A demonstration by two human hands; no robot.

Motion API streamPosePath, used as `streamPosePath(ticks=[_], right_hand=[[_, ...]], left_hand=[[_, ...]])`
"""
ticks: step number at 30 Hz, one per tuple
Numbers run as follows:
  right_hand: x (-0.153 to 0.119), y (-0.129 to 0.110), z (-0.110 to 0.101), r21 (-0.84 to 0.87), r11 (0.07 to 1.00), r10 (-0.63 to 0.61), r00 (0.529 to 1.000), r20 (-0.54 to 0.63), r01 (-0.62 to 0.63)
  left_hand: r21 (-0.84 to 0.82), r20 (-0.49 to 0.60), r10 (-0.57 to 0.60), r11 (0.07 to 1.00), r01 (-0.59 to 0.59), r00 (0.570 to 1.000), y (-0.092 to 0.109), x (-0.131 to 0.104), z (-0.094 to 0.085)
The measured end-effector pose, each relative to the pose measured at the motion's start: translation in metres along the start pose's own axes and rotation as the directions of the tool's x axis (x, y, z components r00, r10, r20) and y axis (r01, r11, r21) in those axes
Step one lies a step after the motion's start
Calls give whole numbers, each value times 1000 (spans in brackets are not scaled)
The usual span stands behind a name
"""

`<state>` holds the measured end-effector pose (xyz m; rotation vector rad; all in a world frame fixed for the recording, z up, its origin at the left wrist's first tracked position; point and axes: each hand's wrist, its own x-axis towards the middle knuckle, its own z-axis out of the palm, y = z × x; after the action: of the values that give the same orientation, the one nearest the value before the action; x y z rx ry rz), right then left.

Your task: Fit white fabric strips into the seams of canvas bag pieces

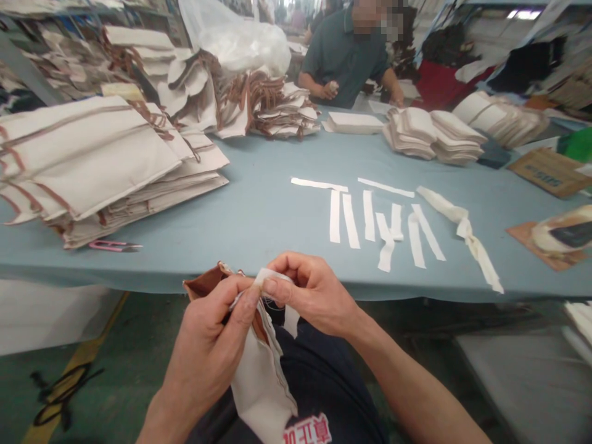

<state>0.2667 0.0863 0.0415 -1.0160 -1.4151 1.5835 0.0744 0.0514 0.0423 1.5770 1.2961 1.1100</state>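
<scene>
A cream fabric piece with brown lining (259, 382), perhaps a bag part, hangs over my lap below the table edge. My left hand (213, 327) is closed on its upper edge, thumb and fingers pinched together. Close against it, my right hand (309, 290) pinches a white strip (271, 275) between thumb and fingers, where the strip meets the fabric edge. The strip's tail (291, 320) hangs below my right hand. How the strip joins the fabric is hidden by my fingertips.
On the blue-covered table (240, 216) lie several white strips (351, 221), pink thread snips (115, 246) and a stack of cream fabric pieces (92, 154). Folded pieces (411, 132), a cardboard box (550, 171) and a tape roll (564, 234) are farther right. A co-worker (346, 55) stands across.
</scene>
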Motion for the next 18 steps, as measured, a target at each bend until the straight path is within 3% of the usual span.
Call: streamPosePath(ticks=[3, 8, 14, 18], right_hand=[[-1, 0, 2, -136, 983, -131, 990, -51, 123], [1, 4, 9, -338, 904, -337, 921, -193, 260], [5, 14, 13, -74, 964, -266, 896, -354, 257], [7, 16, 22, 113, 962, -200, 924, -327, 248]], left_hand=[[6, -13, -16, 1000, 16, 1000, 2, 2, 2], [25, -100, -15, 1000, 18, 995, 3, 5, 10], [64, -140, -27, 997, 37, 990, -8, 3, 14], [19, -118, -69, 997, 72, 991, -9, 1, 15]])
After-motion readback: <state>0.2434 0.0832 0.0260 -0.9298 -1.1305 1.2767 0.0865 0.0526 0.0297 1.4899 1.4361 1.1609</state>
